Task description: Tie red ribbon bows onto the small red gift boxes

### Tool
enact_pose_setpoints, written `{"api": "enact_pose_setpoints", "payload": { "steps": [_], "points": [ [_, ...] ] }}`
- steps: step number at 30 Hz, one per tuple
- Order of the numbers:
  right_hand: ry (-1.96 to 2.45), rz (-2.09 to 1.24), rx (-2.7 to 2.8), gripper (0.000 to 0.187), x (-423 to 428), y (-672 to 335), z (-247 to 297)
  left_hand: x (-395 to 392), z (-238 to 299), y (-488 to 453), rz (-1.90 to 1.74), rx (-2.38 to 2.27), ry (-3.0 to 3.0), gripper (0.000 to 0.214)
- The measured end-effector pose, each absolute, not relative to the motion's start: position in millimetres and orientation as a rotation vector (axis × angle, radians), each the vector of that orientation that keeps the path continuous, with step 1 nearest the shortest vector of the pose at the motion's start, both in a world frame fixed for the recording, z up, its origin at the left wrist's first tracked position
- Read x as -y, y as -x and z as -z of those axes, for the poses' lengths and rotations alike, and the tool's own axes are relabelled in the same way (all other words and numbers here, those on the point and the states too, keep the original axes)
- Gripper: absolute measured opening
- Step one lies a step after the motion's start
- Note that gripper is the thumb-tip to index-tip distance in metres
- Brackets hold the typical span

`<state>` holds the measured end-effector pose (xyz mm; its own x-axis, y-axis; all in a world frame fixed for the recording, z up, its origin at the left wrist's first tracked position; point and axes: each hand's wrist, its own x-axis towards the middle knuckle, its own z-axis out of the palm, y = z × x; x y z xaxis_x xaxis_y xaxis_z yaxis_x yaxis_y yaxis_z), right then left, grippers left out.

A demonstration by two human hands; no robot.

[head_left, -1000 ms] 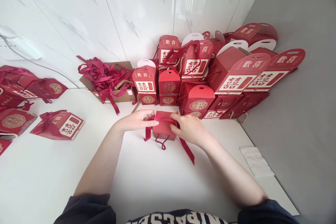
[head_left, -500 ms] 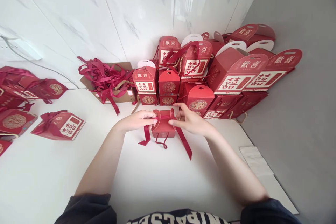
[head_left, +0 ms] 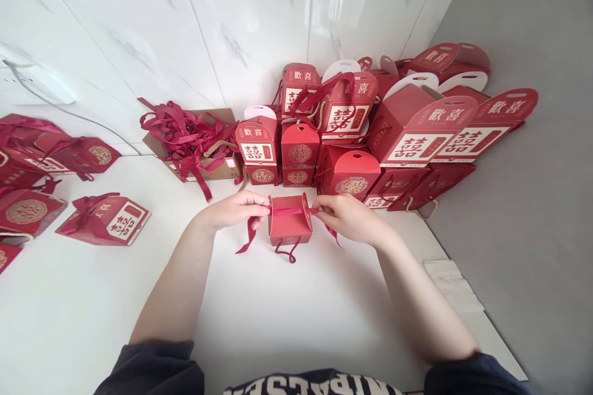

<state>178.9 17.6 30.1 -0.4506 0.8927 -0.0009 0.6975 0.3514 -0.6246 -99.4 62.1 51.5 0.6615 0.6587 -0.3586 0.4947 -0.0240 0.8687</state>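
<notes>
Fingers of the left hand [head_left: 231, 210] and the right hand [head_left: 349, 219] are closed in narrow pinches on a dark red satin ribbon [head_left: 290, 211], drawing it level between them. The ribbon crosses the top of a small red card gift box [head_left: 286, 233], passing between its two upright rounded tabs [head_left: 304, 203]. The box stands on a white counter [head_left: 296, 321], just in front of the stacked boxes and between the hands. One ribbon tail [head_left: 245, 242] hangs at the left, and a twisted red cord handle [head_left: 285, 254] droops on the near side.

The box looks light and fairly stiff, though its thin tabs could bend, so its lower body seems the safest place to hold. Satin is likely to slip, so a firm pinch close to the tabs seems best.

Far off stand stacked boxes [head_left: 407, 129] printed with 囍, beside a cardboard tray [head_left: 217, 166] heaped with ribbons.
</notes>
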Motion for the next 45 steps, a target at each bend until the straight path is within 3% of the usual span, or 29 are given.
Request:
{"api": "enact_pose_setpoints", "payload": {
  "steps": [3, 6, 10, 15, 20, 23, 26, 30, 33, 38, 42, 45],
  "points": [
    [1.421, -0.174, 2.355, 0.021, -5.5, -175.8, -40.7, -58.6, -57.7, 101.9, -0.186, -0.982, -1.645, 0.035],
    [1.240, 0.178, 2.398, 0.027, -0.2, -173.5, -45.6, -53.4, -66.8, 104.8, -0.169, -0.981, -1.658, 0.038],
    [1.155, 0.292, 2.387, 0.034, -0.3, -179.3, -46.5, -45.4, -81.4, 115.7, -0.193, -0.924, -1.784, 0.038],
    [1.076, 0.301, 2.180, 0.026, 3.4, -192.5, -56.2, -33.7, -97.4, 132.9, -0.377, -0.818, -1.922, 0.036],
    [1.171, 0.527, 2.038, 0.021, 8.1, -196.4, -62.7, -21.1, -107.2, 136.0, -0.475, -0.709, -1.932, 0.029],
    [1.183, 0.376, 2.067, 0.019, 12.5, -192.6, -61.9, -13.5, -110.4, 134.2, -0.475, -0.592, -1.884, 0.020],
    [1.201, -0.009, 1.989, 0.019, 18.8, -185.0, -62.7, -6.1, -113.3, 133.1, -0.466, -0.444, -1.902, 0.014],
    [1.219, -0.541, 1.740, 0.013, 22.4, -171.8, -62.4, 2.1, -118.2, 131.7, -0.335, -0.280, -1.947, 0.041],
    [1.123, -0.795, 1.559, 0.024, 15.7, -161.6, -54.4, 5.1, -121.9, 129.2, -0.281, -0.283, -1.976, 0.043],
    [1.003, -1.026, 1.344, 0.042, -2.1, -152.7, -36.5, 6.3, -121.2, 123.5, -0.385, -0.429, -1.910, 0.028],
    [1.032, -1.116, 1.277, 0.031, -10.6, -153.9, -32.9, 5.0, -115.8, 118.4, -0.521, -0.731, -1.701, 0.028],
    [1.063, -1.051, 1.283, 0.032, -17.6, -156.6, -37.8, 1.4, -114.5, 115.0, -0.527, -0.861, -1.664, 0.016]
  ]
}}
